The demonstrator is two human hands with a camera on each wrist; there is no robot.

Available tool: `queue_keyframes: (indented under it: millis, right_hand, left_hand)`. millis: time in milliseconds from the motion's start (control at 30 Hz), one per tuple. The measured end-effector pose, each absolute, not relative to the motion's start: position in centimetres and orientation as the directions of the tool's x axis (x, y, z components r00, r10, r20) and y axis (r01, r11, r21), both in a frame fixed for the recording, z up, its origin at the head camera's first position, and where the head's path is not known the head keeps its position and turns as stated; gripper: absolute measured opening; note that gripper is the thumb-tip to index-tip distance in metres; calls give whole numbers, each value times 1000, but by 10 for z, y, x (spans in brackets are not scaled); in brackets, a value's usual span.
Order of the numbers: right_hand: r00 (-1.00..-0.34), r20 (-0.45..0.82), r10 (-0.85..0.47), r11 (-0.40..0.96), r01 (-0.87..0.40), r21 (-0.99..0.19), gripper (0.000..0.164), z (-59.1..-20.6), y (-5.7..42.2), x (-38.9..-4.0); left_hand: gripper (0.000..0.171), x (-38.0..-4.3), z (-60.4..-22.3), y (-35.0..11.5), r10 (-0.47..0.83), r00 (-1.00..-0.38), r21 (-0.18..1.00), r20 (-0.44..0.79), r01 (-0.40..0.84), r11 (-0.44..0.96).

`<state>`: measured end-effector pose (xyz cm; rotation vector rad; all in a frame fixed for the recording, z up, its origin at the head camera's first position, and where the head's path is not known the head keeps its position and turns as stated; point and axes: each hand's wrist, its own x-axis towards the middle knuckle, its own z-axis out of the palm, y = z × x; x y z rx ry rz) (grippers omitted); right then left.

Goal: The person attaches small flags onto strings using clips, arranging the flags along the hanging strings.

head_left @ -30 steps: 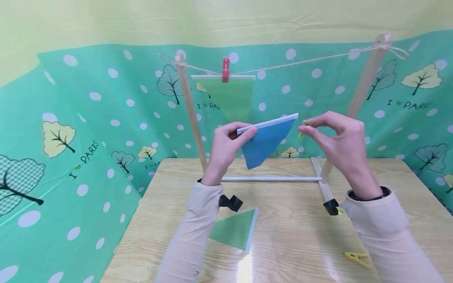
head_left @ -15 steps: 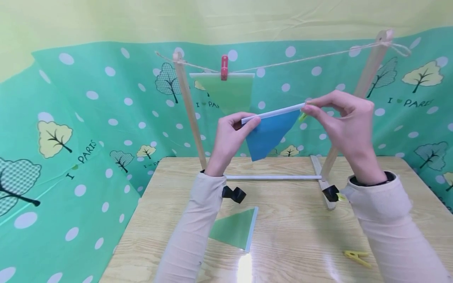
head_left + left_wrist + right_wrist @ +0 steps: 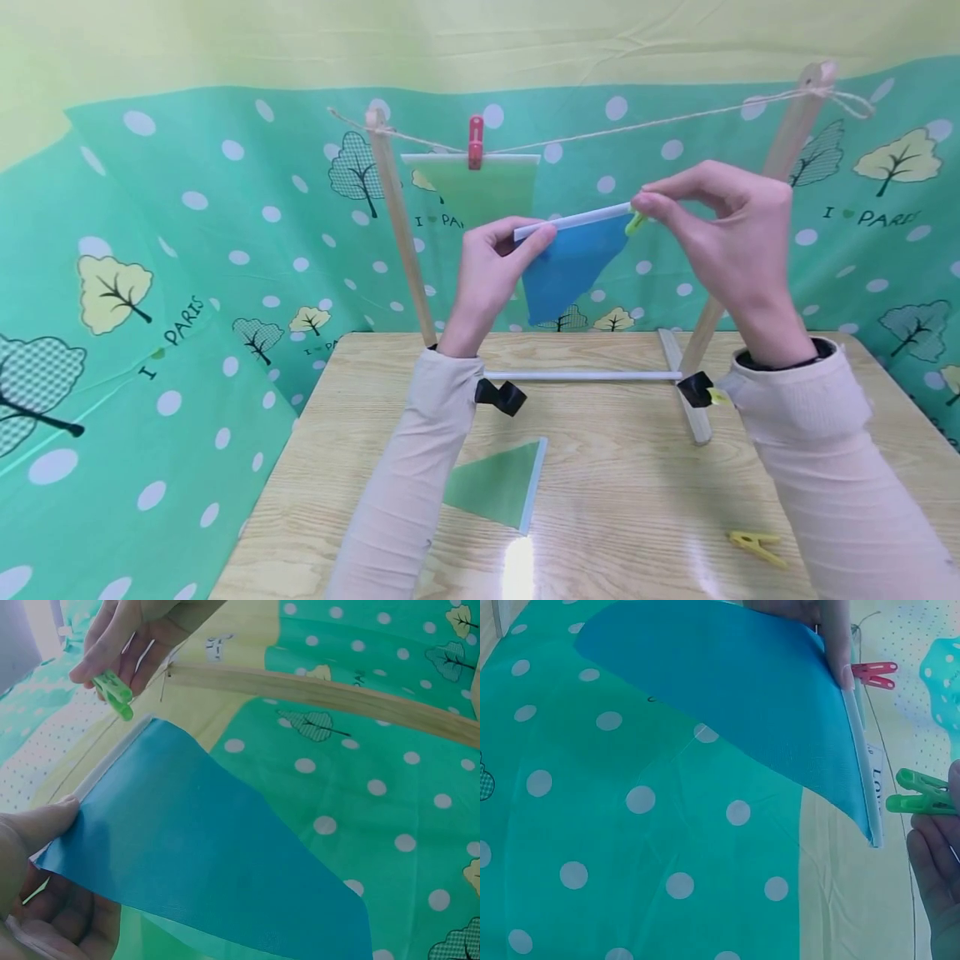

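Note:
My left hand [image 3: 491, 271] pinches one end of the white top edge of a blue pennant [image 3: 573, 262], thumb in front. The pennant hangs in the air below the string [image 3: 615, 132]. At its other end, my right hand [image 3: 727, 233] pinches a green clothespin [image 3: 636, 222] between thumb and fingers. A small gap shows between the clothespin [image 3: 922, 793] and the white edge in the right wrist view. On the string a red clothespin [image 3: 476, 142] holds a green pennant [image 3: 480, 187], its lower part hidden by the left hand and the blue pennant.
Wooden posts [image 3: 401, 225] carry the string, joined by a white bar [image 3: 585, 377] low at the back of the table [image 3: 615, 500]. Another green pennant [image 3: 498, 483] lies on the table at the left front. A yellow clothespin [image 3: 757, 546] lies at the right front.
Both hands have risen toward the string, the blue pennant with them. The right hand's green clothespin has come from apart to beside the pennant's right end.

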<state>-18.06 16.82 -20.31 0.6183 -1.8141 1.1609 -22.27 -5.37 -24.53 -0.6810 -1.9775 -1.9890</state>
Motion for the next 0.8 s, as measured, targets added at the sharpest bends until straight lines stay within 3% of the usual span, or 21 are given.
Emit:
queue_keyframes:
  millis: [233,800]
  right_hand:
    - [-499,864,69,425,-769,-477,7,-195,166,-185]
    - [-419,908,22,420,-820,-389,9,-171,159,-196]
  left_hand:
    - [23,-225,-241,-51,136,-850,860,509,508,-43]
    - [22,-232,-228,-34,40,-807,806,589,583,-101]
